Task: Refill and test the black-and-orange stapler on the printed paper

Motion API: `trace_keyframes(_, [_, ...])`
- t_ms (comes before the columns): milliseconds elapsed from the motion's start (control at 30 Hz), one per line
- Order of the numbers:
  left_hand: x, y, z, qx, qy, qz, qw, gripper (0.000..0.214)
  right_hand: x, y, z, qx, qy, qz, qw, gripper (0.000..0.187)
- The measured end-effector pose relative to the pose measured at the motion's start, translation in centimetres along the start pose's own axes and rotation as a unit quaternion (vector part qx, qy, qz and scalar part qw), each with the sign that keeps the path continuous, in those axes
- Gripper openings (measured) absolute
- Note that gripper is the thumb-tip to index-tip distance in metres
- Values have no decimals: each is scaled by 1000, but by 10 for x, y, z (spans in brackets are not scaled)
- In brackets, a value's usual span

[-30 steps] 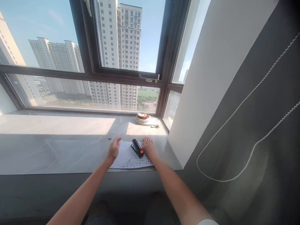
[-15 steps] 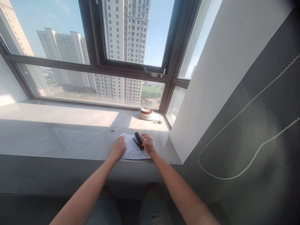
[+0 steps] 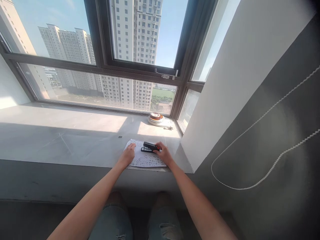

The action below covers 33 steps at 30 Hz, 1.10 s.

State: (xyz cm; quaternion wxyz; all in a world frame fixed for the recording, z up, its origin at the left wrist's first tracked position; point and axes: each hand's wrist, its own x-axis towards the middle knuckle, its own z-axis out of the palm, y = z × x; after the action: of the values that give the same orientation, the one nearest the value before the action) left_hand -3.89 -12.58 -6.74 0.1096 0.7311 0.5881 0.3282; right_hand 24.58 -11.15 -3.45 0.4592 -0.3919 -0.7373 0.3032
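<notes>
My right hand (image 3: pixel 163 154) is closed around the rear end of a black stapler (image 3: pixel 149 147) with a red-orange spot. The stapler lies nearly sideways over the paper, its jaw end pointing left and its arms slightly apart. Beneath it, white paper (image 3: pixel 146 162) covered in dark handwriting rests at the front edge of the sill. At the paper's left side, my left hand (image 3: pixel 128 154) is closed on the edge, with the fingertips on top. Whether the stapler touches the paper cannot be made out.
A small dark strip (image 3: pixel 120 137) lies on the windowsill (image 3: pixel 82 140) beyond my left hand. Toward the window corner sit stacked tape-like rolls (image 3: pixel 156 119) and a small dark item (image 3: pixel 168 128). A beaded cord (image 3: pixel 240 190) hangs at the right.
My right hand has moved right and turned the stapler from slanting to nearly sideways. The left hand stays at the paper's left edge. The view has tilted slightly.
</notes>
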Motion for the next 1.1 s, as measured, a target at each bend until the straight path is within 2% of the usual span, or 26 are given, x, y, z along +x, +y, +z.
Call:
trace_keyframes(100, [-1,1,-1,1,-5,0,1000,51,-3,0,2,20,37,19,999,26])
trace_keyframes(333, [0,4,-6,-22,-8,-11,1000,54,-4,1,1,45,71,55,995,33])
trace_keyframes(733, [0,1,-11,-43,3,-36,998,62,-5,1,3,13,84,67,994,35])
trace_keyframes(900, [-1,1,-12,-33,-4,-47,998,64,-4,4,2,-8,54,53,997,34])
trace_keyframes(1067, [-2,3,-13,-44,-5,-39,998,63,-2,8,3,-96,-15,13,995,57])
trace_keyframes(1100, [-2,4,-13,-45,-5,-38,998,63,-2,7,3,-118,-25,5,993,56])
